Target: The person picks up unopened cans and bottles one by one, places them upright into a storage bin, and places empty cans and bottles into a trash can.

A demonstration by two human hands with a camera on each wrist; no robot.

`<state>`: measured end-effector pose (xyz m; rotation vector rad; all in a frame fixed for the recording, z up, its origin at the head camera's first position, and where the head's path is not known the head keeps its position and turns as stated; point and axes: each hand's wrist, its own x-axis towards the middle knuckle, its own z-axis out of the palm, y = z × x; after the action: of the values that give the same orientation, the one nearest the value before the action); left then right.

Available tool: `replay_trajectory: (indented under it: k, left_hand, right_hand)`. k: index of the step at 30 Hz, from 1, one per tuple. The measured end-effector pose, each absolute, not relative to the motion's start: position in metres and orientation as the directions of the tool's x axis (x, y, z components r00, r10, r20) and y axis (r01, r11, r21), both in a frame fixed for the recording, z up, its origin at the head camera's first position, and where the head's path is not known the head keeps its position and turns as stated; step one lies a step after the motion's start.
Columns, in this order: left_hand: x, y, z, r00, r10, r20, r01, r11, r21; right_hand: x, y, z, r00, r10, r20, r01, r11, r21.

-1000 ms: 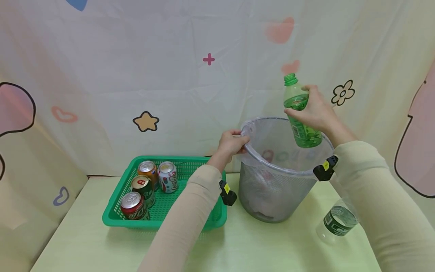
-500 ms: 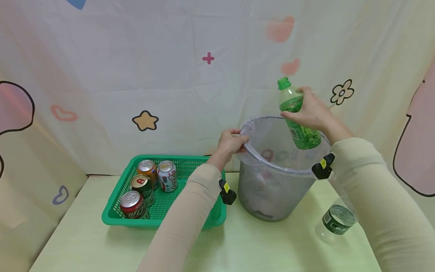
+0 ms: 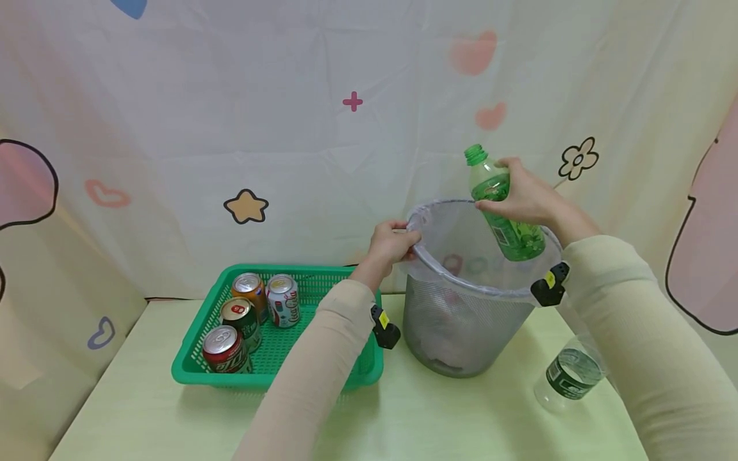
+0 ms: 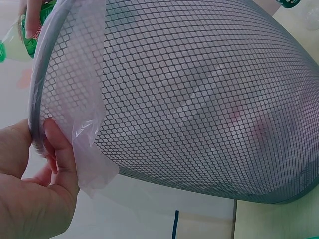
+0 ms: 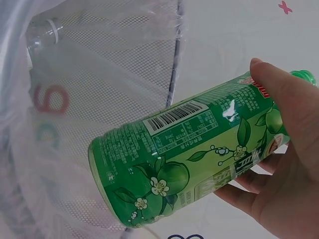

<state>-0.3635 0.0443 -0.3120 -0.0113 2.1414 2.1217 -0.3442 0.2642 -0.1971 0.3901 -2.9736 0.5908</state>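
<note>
A green plastic bottle (image 3: 500,208) is gripped by my right hand (image 3: 527,197), thumb on one side and fingers on the other. It tilts, its neck up to the left and its base over the open mouth of a mesh trash can (image 3: 455,333). My left hand (image 3: 390,245) pinches the can's left rim, where a thin translucent bag (image 4: 89,129) is folded over the edge. The right wrist view shows the green bottle's label (image 5: 179,154) and a clear bottle (image 5: 44,34) inside the lined can.
Left of the can, a green plastic basket (image 3: 190,349) holds several soda cans (image 3: 282,301). A clear plastic bottle with a dark label (image 3: 567,378) is on the table (image 3: 403,422) at right, partly behind my right sleeve. A patterned curtain (image 3: 300,147) hangs behind.
My right hand has moved down and slightly left with the green bottle, which leans more and sits lower in the can's mouth. My left hand stays on the rim.
</note>
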Motion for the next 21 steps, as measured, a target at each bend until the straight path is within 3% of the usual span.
replay_trajectory:
  k: [21]
  left_hand:
    - [-0.3636, 0.0440, -0.3124, -0.991, 0.091, -0.100, -0.099, 0.010, 0.995]
  right_hand:
    - [-0.3399, 0.2729, -0.2015, -0.950, -0.302, 0.081, -0.311, 0.889, -0.335]
